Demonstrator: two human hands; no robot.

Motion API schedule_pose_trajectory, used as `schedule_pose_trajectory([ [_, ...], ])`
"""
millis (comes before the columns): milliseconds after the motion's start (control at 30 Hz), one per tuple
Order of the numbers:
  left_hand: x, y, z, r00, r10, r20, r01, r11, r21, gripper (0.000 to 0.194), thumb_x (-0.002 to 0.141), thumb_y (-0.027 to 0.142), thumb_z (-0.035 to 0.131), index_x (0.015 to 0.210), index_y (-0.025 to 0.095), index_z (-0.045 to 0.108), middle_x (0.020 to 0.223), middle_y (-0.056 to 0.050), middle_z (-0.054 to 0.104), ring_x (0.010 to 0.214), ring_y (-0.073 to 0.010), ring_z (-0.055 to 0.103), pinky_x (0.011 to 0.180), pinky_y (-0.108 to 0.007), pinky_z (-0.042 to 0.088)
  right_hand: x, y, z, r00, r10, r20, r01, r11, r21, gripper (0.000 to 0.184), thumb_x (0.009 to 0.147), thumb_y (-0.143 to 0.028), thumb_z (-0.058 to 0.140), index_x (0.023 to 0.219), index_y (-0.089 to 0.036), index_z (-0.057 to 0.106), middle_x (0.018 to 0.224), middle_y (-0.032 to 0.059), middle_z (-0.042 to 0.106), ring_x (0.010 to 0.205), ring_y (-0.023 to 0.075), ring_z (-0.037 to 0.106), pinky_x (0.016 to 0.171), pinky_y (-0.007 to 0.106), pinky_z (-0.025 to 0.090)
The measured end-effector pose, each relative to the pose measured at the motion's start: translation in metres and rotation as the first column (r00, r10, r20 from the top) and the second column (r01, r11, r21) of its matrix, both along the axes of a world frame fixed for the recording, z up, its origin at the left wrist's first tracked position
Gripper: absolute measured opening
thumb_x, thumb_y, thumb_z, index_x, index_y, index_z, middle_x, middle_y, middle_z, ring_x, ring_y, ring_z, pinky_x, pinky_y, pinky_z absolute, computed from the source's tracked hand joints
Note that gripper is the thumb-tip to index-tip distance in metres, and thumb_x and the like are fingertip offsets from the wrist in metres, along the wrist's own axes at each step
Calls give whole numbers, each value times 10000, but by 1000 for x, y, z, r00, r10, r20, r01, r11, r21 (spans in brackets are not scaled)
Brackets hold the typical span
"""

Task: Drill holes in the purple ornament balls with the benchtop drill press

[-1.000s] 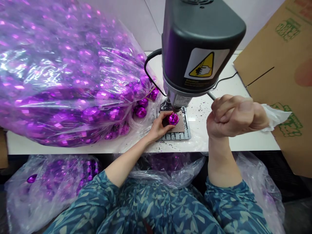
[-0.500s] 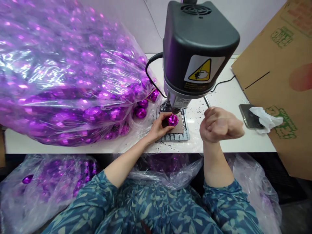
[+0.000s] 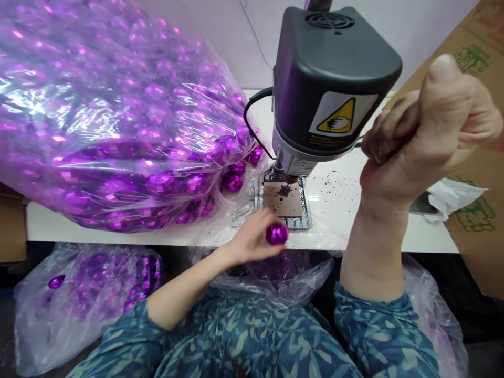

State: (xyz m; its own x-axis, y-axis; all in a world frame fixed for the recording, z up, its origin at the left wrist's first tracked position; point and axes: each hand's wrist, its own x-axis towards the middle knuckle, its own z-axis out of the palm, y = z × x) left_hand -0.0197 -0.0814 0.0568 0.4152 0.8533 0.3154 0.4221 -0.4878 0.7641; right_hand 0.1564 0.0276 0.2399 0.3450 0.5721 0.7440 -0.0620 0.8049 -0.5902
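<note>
Purple ball (image 3: 276, 233) pinched in blurred left hand (image 3: 252, 239); right hand (image 3: 427, 126) fisted, contents hidden.

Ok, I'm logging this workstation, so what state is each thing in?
Purple ball: held, off the brown board.
Left hand: closed on the purple ball.
Right hand: raised, curled shut; any grip hidden.
Black machine: above the brown board; running or not, unclear.
Brown board: lying on the metal base, littered with dark debris.
Large clear bag: bulging with purple balls.
White tissue: crumpled.
</note>
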Motion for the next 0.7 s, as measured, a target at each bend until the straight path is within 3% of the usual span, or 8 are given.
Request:
schedule_pose_trajectory([
  [67,-14,-22,11,964,-181,-195,175,983,-49,432,864,548,824,1089,209,676,1012,-79,685,933,-268,634,804,-374,524,-1,-2,-2,999,2,-35,-2,1000,-10,649,870,-291,659,469,-171,163,435,-68,325,398,-45,376,447,221,203],
  [133,-28,-29,14,947,-202,-251,196,979,-51,438,909,577,768,1138,215,678,1056,-92,701,965,-280,647,817,-384,537,-3,-2,-3,998,5,-62,-4,1000,15,677,864,-284,669,482,-176,121,435,-73,303,394,-48,381,439,204,193],
  [233,-49,-4,7,981,118,-154,-107,991,81,258,1040,434,617,1188,234,682,1101,-101,718,1029,-281,669,926,-413,548,-5,0,-1,998,17,-55,-13,997,78,623,883,-244,636,491,-202,153,423,-83,256,368,-33,357,413,206,180],
  [333,-68,41,-6,859,501,-107,-485,862,146,268,1019,232,570,1255,240,698,1188,-130,705,1156,-331,654,1070,-492,513,-6,0,2,999,13,-52,-9,997,70,529,895,-162,608,502,-219,259,416,-88,246,353,-8,331,398,227,188],
  [400,-77,67,-12,815,540,-210,-527,841,119,357,949,124,584,1263,231,717,1314,-153,679,1292,-382,601,1160,-558,459,-6,-1,2,999,12,-44,-9,998,61,540,890,-179,633,499,-219,262,409,-89,232,346,-2,326,395,231,189],
  [533,-84,86,-9,758,424,-496,-443,893,87,446,898,32,542,1269,202,724,1477,-186,608,1398,-419,543,1192,-603,448,-4,-1,0,1000,4,-12,-3,997,74,550,911,-186,599,498,-214,238,412,-87,228,347,1,337,390,233,196],
  [600,-83,82,-2,791,444,-422,-436,892,121,447,891,64,596,1305,197,698,1465,-185,615,1389,-400,563,1182,-576,476,-3,0,-4,1000,7,-22,-5,997,76,557,925,-175,569,500,-202,210,427,-82,245,357,-14,349,401,216,204],
  [700,-68,70,8,881,473,-27,-473,881,23,503,885,221,736,1377,200,632,1380,-153,672,1220,-314,683,1049,-470,589,-1,2,-9,999,17,-35,-12,992,125,608,923,-232,617,495,-179,187,431,-82,284,371,-29,351,416,197,206],
])
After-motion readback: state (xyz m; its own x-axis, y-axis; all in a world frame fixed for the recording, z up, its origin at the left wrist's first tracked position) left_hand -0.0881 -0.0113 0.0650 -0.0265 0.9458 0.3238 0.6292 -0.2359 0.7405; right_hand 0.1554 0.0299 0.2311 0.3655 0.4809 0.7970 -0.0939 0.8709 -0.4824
